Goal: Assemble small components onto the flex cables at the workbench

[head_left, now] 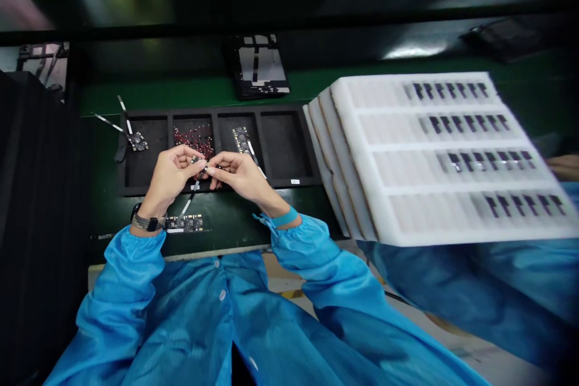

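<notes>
My left hand [168, 178] is closed, thumb and fingers pinching a small circuit board [195, 160]. A narrow flex cable [190, 198] runs down from the fingertips towards a strip of circuit boards [185, 223] on the green bench. My right hand [242, 176] is closed too, its fingertips meeting the left ones at the board; the tiny thing in its pinch is hidden. Just behind the hands, a black tray [284, 182] holds a heap of small parts with red wires [195, 137] and another circuit board [242, 140] with a cable.
A board with two cables [138, 142] lies at the tray's left end. White foam trays [389, 217] with rows of dark parts stand tilted at the right, a person in blue beyond. Stacked device frames [262, 66] lie behind; a dark stack [40, 223] rises at left.
</notes>
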Motion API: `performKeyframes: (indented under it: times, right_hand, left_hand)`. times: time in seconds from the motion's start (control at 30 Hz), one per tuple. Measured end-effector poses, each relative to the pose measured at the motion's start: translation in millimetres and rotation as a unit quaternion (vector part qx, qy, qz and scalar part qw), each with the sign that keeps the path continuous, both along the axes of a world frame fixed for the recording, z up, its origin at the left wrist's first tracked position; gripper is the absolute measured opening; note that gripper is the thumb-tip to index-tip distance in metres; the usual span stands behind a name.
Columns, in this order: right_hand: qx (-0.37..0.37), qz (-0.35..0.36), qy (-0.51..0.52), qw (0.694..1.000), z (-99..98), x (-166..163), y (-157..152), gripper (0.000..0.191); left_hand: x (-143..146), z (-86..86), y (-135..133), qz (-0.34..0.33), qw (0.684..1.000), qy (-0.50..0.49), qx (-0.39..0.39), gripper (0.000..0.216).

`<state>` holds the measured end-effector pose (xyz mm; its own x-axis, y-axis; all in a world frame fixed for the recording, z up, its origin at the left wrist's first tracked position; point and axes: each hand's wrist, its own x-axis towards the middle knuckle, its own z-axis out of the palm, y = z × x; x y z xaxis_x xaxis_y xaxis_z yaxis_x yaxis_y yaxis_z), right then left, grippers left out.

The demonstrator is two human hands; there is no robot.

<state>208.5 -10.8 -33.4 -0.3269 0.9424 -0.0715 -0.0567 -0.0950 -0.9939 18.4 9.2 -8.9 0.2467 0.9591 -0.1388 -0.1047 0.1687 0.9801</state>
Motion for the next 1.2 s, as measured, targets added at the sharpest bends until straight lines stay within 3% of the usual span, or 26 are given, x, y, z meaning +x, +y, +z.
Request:
performKeyframes:
  times: [0.1,0.2,0.27,0.4,0.63,0.83,1.07,1.2]
  right_hand:
    - [0.106,-0.061,-0.057,0.991,9.3,9.5,2.2,0.038]
    - [0.190,-0.101,-0.131,0.968,19.1,23.4,7.0,0.027]
    - [0.217,-0.060,-0.209,0.952,23.0,27.4,12.4,0.017]
    - [0.256,0.064,-0.361,0.894,23.1,10.7,31.4,0.009]
    - [0.266,0.108,-0.484,0.827,17.4,-29.8,63.1,0.006]
    - [0.267,0.145,-0.486,0.819,12.1,-42.8,49.4,0.005]
    - [0.252,0.107,-0.498,0.823,-6.9,-52.8,43.2,0.010]
    - [0.266,0.100,-0.481,0.829,-4.9,-43.2,42.7,0.009]
  left_hand:
    - [-16.7,7.2,6.1,0.040,0.999,-0.022,0.015,0.031]
    - [-44.8,10.7,16.2,0.142,0.987,-0.071,0.036,0.028]
    - [-62.8,9.5,22.0,0.183,0.977,-0.104,0.034,0.024]
    - [-82.8,5.4,26.5,0.182,0.971,-0.152,0.014,0.020]
    - [-94.6,2.7,30.4,0.215,0.960,-0.177,0.025,0.020]
    - [-104.4,-4.6,33.1,0.223,0.954,-0.194,0.044,0.021]
    - [-98.6,-0.6,29.4,0.223,0.955,-0.194,0.030,0.020]
    - [-97.3,0.7,28.4,0.229,0.952,-0.199,0.040,0.019]
